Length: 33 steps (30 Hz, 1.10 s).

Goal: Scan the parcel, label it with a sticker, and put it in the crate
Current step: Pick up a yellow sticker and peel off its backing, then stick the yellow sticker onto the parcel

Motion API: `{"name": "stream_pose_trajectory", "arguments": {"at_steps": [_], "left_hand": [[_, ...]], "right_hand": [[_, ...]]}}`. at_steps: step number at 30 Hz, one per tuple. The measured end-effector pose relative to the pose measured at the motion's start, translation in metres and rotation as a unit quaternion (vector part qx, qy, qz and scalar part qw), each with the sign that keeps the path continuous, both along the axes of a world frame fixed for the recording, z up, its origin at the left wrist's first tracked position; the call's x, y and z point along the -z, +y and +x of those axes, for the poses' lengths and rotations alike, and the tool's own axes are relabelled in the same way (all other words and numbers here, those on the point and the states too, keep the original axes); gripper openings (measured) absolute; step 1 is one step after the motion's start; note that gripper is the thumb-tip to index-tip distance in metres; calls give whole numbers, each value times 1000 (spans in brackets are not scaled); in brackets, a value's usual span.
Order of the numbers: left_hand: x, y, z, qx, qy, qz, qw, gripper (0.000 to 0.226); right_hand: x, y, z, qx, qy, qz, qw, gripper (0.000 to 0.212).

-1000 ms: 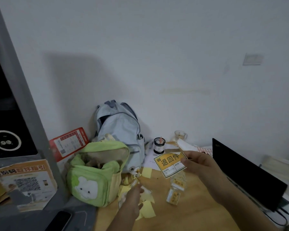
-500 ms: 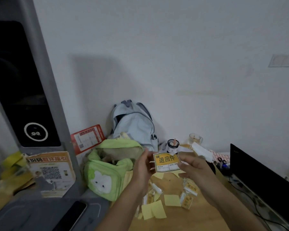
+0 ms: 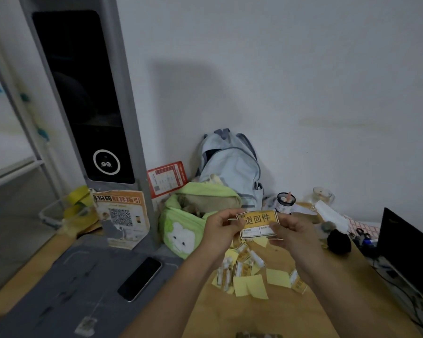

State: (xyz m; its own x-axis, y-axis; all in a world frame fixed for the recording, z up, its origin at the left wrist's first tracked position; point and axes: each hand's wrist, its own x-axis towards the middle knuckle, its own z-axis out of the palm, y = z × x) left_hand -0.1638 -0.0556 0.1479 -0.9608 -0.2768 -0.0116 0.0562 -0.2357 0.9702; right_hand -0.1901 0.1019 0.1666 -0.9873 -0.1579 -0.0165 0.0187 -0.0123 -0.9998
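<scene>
A yellow and white sticker (image 3: 258, 224) with black characters is held up above the wooden table (image 3: 327, 311). My left hand (image 3: 221, 230) pinches its left edge and my right hand (image 3: 292, 234) pinches its lower right corner. Under my hands lies a heap of yellow sticker backings and small labels (image 3: 252, 276). A tall grey scanner column (image 3: 88, 98) with a dark screen stands at the left, on a grey base plate (image 3: 66, 289). No parcel or crate shows in this view.
A phone (image 3: 140, 279) lies on the grey plate. A green pouch (image 3: 193, 223) and a pale blue backpack (image 3: 230, 167) stand against the wall. A small jar (image 3: 285, 203), a black pom-pom (image 3: 338, 241) and a laptop (image 3: 408, 245) sit at the right. Clear tub with yellow tape rolls (image 3: 69, 211) at the left.
My left hand rose from the backing heap and took the sticker's left edge, so both hands hold it now. The view swung left, bringing the scanner column into sight.
</scene>
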Motion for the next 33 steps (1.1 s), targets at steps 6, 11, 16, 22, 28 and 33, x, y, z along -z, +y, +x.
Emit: {"name": "stream_pose_trajectory", "arguments": {"at_steps": [6, 11, 16, 22, 28, 33], "left_hand": [[4, -6, 0, 41, 9, 29, 999, 47], [8, -5, 4, -27, -21, 65, 997, 25], [23, 3, 7, -51, -45, 50, 996, 24], [55, 4, 24, -57, -101, 1, 993, 21], [103, 17, 38, -89, -131, -94, 983, 24], [149, 28, 43, -99, -201, -113, 968, 18]], "right_hand": [[7, -3, 3, 23, -12, 8, 1000, 31], [12, 0, 6, 44, -10, 49, 998, 2], [26, 2, 9, 40, -10, 77, 996, 11], [65, 5, 15, 0, -59, 141, 988, 31], [111, 6, 28, 6, -85, 182, 980, 15], [147, 15, 31, 19, -126, 201, 971, 19]]}}
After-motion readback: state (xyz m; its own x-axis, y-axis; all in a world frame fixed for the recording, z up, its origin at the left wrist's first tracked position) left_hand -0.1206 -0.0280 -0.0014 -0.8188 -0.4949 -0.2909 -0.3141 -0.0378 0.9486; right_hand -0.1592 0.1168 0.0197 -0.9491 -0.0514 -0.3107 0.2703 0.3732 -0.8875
